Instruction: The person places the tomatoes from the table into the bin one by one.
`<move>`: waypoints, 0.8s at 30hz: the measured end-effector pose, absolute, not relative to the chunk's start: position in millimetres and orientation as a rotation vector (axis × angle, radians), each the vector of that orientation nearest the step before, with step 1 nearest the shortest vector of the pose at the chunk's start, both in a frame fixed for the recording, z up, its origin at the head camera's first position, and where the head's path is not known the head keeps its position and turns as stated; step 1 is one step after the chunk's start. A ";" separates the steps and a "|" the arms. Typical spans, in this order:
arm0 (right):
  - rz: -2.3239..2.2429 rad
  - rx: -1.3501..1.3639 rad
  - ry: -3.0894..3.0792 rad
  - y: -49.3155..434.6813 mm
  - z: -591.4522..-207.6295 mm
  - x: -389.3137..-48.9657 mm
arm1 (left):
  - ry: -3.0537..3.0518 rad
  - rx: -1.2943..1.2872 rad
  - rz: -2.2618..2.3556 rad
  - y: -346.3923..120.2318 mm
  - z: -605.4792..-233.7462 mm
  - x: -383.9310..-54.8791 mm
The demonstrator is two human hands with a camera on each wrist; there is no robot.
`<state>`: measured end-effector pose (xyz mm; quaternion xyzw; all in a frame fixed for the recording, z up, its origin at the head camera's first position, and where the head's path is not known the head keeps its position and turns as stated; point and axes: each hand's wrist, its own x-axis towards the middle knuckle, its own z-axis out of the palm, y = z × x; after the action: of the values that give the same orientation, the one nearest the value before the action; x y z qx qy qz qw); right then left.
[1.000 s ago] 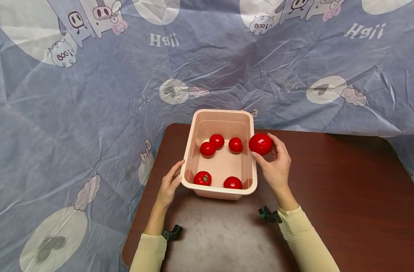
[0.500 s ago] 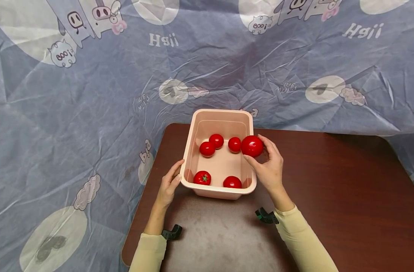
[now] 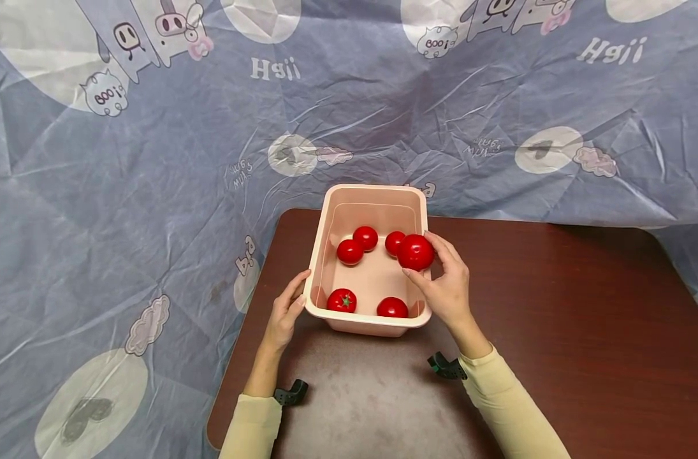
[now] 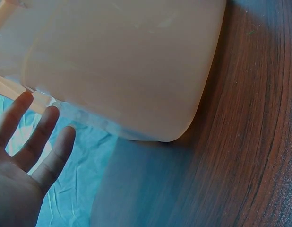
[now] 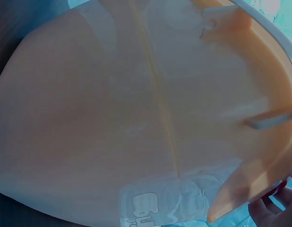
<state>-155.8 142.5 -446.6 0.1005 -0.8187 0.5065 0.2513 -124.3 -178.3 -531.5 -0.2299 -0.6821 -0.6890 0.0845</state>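
My right hand (image 3: 447,290) holds a glossy red tomato (image 3: 415,252) between thumb and fingers, over the right side of a pale pink plastic bin (image 3: 368,324). Inside the bin lie several more red tomatoes; one near the front left, a tomato with a green stem (image 3: 341,300), faces up. My left hand (image 3: 282,317) is at the bin's left front edge, fingertips touching its side. In the left wrist view, the fingers (image 4: 47,137) look straight and spread beside the bin wall (image 4: 132,71). The right wrist view mostly shows the bin's outside (image 5: 89,109); only a bit of my right hand appears.
The bin stands on a dark brown wooden table (image 3: 555,319), towards its back left part. Behind and to the left hangs a crumpled blue-grey printed sheet (image 3: 171,191). A black wrist strap device (image 3: 292,393) sits on the left wrist.
My right hand has carried the tomato leftward and slightly down, from beside the bin's right rim to over its inside. The left hand and bin have stayed put.
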 end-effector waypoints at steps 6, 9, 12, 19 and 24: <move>1.265 0.331 -2.262 140.2 -446.0 -154.0 | -2.038 -0.681 -2.059 -178.4 -533.2 -123.8; 1.237 0.357 -2.270 139.2 -445.2 -153.1 | -2.034 -0.691 -2.053 -177.8 -534.0 -124.0; 1.220 0.371 -2.287 138.7 -445.4 -152.6 | -2.027 -0.699 -2.050 -177.5 -534.1 -124.4; 1.194 0.395 -2.296 139.7 -449.0 -152.8 | -2.035 -0.685 -2.061 -178.4 -534.9 -125.0; 1.191 0.393 -2.246 141.5 -449.1 -154.8 | -2.030 -0.682 -2.066 -178.1 -536.0 -124.1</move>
<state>-154.8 141.5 -449.1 0.1466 -0.8379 0.4444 0.2809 -124.1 -178.1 -536.0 -0.2284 -0.6798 -0.6920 0.0829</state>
